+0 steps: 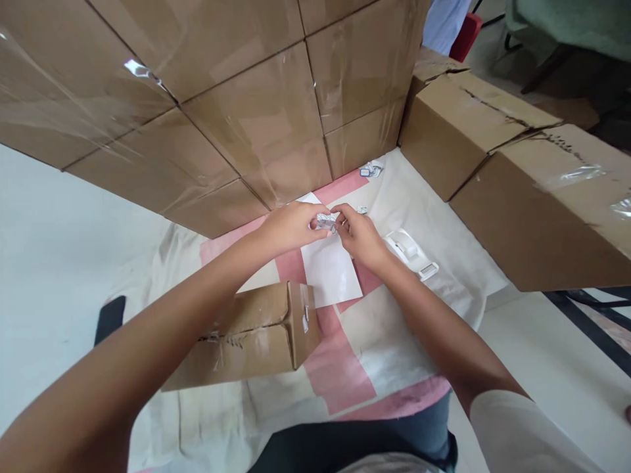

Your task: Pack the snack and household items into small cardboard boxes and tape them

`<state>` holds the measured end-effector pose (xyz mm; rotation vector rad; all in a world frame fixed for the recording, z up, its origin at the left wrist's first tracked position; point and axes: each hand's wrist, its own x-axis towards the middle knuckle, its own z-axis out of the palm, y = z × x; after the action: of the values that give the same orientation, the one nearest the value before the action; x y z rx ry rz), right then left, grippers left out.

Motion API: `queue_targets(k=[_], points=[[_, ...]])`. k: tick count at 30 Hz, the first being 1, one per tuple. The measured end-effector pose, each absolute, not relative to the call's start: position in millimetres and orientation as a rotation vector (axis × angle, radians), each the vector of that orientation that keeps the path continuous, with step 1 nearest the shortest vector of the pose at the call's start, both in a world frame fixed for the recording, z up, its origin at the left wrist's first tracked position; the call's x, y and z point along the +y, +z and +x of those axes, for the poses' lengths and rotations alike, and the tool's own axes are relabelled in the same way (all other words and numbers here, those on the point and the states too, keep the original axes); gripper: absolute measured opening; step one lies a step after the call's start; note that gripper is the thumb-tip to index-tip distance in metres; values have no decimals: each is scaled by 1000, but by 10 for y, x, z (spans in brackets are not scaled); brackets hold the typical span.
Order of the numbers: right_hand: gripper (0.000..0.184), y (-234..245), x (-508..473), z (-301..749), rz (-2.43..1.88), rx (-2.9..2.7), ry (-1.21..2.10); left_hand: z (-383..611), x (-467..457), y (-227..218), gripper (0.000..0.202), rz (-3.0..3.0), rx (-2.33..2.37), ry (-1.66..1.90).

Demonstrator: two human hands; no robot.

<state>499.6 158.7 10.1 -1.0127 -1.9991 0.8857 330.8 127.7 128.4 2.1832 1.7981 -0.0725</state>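
Between my two hands is a small, crumpled-looking clear and white piece (pixel 325 223), too small to name. My left hand (pixel 294 226) grips it from the left between thumb and fingers. Pressed close on its right side, my right hand (pixel 359 235) has its fingertips pinched together; what they hold, if anything, is hidden. Below both hands lies a white sheet of paper (pixel 332 272) on the pink and white cloth (pixel 352 368). A white tape dispenser-like plastic item (pixel 411 253) rests just right of my right wrist.
A wall of taped cardboard boxes (pixel 261 112) stands in front. More cardboard boxes (pixel 542 190) line the right side. One closed cardboard box (pixel 251 335) sits beneath my left forearm. A dark flat object (pixel 110 318) lies at left, and a small crumpled piece (pixel 372 169) lies near the stack.
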Motion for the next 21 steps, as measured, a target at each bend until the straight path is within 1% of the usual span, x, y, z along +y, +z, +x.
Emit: queue_targets(k=[3,7,12,14,17,21], points=[[35,141,1576,5030,-1082,-1968,807,3306,1582,1050,22,2159,1753,-176],[31,212,1553,5060,-1182,-1893,737,3279,1604,931,21,2180,1786,-189],[26,243,1535,5063,-1149,-1802,828,3318,1603,976,21,2165,1848,-174],[25,233,1543,5066,-1154,-1756,866,3345,1600,1022,26,2152,1873,-166],[24,214,1561,5070,-1164,-1688,924,3388,1566,1083,42,2148,1879,-132],[23,189,1581,5062,-1135,-1610,1004,3460,1495,1094,47,2164,1907,-99]])
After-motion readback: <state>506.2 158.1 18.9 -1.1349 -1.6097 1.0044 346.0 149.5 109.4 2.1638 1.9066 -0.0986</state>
